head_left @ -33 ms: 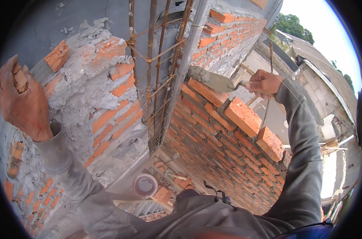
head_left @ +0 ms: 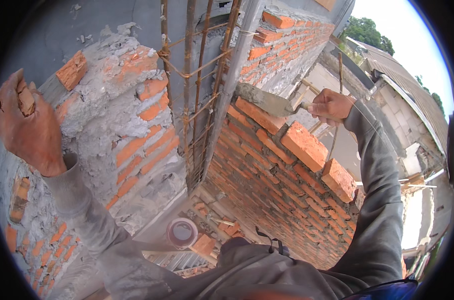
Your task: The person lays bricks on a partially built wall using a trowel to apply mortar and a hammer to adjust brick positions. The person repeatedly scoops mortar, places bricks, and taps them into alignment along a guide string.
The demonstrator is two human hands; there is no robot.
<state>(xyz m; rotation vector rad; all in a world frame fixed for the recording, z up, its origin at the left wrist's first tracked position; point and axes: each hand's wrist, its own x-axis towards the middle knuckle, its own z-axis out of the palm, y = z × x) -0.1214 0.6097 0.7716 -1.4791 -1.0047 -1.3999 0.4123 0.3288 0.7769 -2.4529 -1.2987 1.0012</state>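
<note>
My left hand [head_left: 28, 127], at the far left, is closed around a small broken piece of brick [head_left: 26, 102]. Beside it, another brick chunk [head_left: 72, 70] rests on top of the mortar-smeared wall [head_left: 99, 100]. On the right, my right hand [head_left: 332, 107] grips the handle of a trowel [head_left: 267, 102]. Its grey, mortar-coated blade lies over the end of the brick wall, next to the upright grey post. Under the blade, part of a top-course brick [head_left: 259, 115] shows. Nearer me along the same course sit two more bricks, a whole-looking one [head_left: 304, 146] and a shorter one [head_left: 339, 180].
Rusty reinforcing bars [head_left: 189, 75] with tie loops stand between the two walls, beside a grey upright post [head_left: 232, 85]. Far below are a round bucket [head_left: 182, 233] and loose bricks [head_left: 229, 229]. A thin string crosses near my right forearm. Roofs [head_left: 394, 65] lie beyond.
</note>
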